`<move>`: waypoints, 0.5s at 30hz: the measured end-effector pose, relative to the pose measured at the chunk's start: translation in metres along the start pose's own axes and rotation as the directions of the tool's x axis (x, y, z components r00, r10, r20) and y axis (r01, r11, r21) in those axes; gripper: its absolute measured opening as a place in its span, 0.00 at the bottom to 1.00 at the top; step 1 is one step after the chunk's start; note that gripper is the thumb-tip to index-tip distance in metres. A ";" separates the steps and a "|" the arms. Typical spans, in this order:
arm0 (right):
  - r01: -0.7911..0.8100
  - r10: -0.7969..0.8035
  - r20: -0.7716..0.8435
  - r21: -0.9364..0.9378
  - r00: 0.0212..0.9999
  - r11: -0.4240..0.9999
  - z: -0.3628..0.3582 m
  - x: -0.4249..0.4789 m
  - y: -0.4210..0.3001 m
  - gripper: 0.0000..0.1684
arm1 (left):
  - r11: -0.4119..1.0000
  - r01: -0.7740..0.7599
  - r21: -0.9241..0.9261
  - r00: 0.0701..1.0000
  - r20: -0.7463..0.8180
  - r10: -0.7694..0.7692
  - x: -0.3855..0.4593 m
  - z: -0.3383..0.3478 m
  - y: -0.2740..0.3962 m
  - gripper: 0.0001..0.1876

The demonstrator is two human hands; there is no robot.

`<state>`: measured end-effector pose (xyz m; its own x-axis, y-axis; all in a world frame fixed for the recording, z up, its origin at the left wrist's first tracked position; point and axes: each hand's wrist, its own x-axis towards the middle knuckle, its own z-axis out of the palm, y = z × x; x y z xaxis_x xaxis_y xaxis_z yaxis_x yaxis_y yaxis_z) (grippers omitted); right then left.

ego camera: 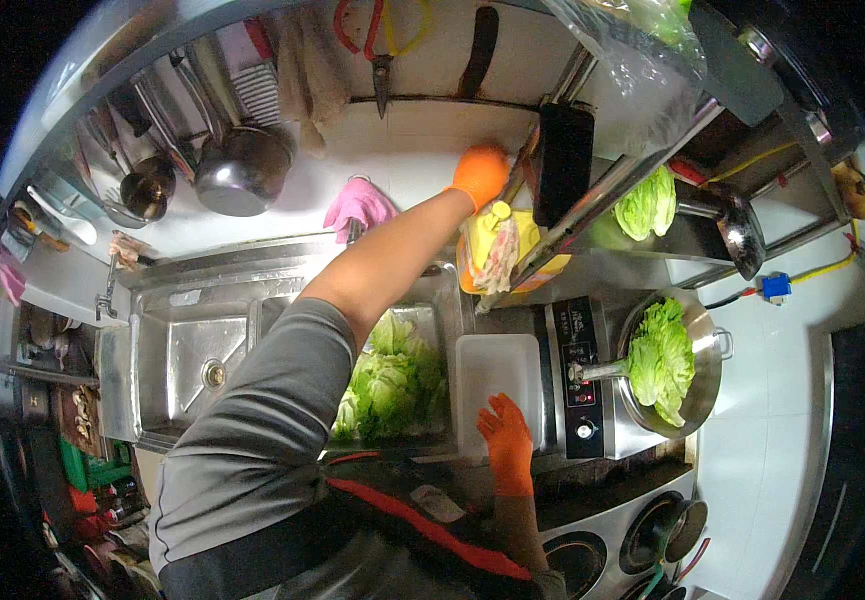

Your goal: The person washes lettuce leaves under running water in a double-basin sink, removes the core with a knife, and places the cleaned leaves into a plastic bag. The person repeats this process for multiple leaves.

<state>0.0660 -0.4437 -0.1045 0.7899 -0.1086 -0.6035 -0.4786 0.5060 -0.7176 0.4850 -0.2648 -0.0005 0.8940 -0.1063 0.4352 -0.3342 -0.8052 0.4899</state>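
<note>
My left hand [481, 178], in an orange glove, reaches up to the wall beside the shelf's metal post. Its fingers are partly hidden, and whether it holds anything cannot be told. Just below it stands a yellow container [526, 234] with a cloth over it. In another orange glove, my right hand [506, 442] is over the near end of a translucent plastic tub [498, 360], fingers apart and a little bent, holding nothing visible. Lettuce [387, 379] fills the sink basin left of the tub. More lettuce leaves [661, 364] lie in a metal pan [708, 352] on the induction cooker [573, 431].
A steel sink basin [204, 360] lies left. A pink cloth [360, 206] hangs at the wall behind my left arm. Pots [241, 176] and scissors [380, 75] hang above. The shelf's metal rail [612, 199] slants across the right, with lettuce [646, 204] on the shelf. Stove burners [579, 559] are lower right.
</note>
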 end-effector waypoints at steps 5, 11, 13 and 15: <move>-0.004 0.009 0.077 -0.058 0.997 0.998 -0.008 0.003 0.007 0.26 | 0.996 0.006 0.088 0.968 0.249 -0.028 -0.001 0.010 -0.020 0.14; 0.043 -0.041 0.081 -0.032 0.996 0.999 0.008 -0.001 -0.011 0.26 | 0.982 -0.184 0.054 0.953 0.255 0.164 0.007 -0.031 -0.022 0.16; 0.112 -0.096 0.117 -0.131 0.988 0.985 -0.002 -0.007 -0.009 0.28 | 0.966 -0.015 -0.256 0.965 0.250 0.082 0.006 -0.045 -0.008 0.17; 0.067 -0.061 0.065 -0.084 0.996 0.994 -0.021 0.000 0.004 0.29 | 0.609 0.373 -0.700 0.885 0.465 -0.008 0.004 -0.056 0.012 0.16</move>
<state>0.0561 -0.4594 -0.1141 0.8410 -0.0836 -0.5345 -0.4555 0.4235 -0.7830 0.4678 -0.2418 0.0495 0.9329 -0.3588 0.0303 -0.0791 -0.1220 0.9894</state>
